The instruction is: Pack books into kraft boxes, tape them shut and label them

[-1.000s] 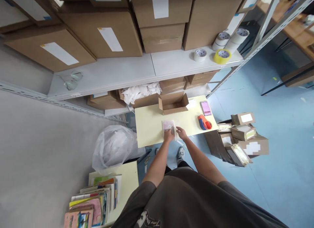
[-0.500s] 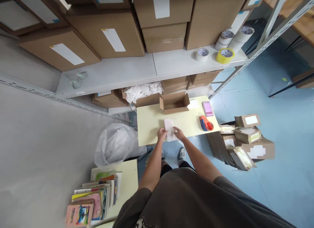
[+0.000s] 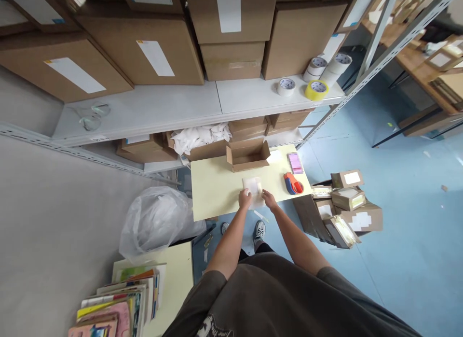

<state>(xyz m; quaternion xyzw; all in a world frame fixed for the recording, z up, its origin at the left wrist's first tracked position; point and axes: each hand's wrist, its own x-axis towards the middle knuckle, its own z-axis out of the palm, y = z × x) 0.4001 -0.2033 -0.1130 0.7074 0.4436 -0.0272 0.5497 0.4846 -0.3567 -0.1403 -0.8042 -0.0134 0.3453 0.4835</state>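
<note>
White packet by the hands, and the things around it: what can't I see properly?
Inside the white packet: head view, cloudy wrapping hides it.
Fingertips of the left hand and right hand: head view, too small.
Print on the purple pack: head view, blurred.
Lowest book: head view, cut off by the bottom edge.

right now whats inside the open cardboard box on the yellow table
Only bare brown cardboard shows inside the open box: the inner walls and part of the bottom. The wall nearest you covers the strip of bottom right behind it, so anything flat there can't be seen.
</note>
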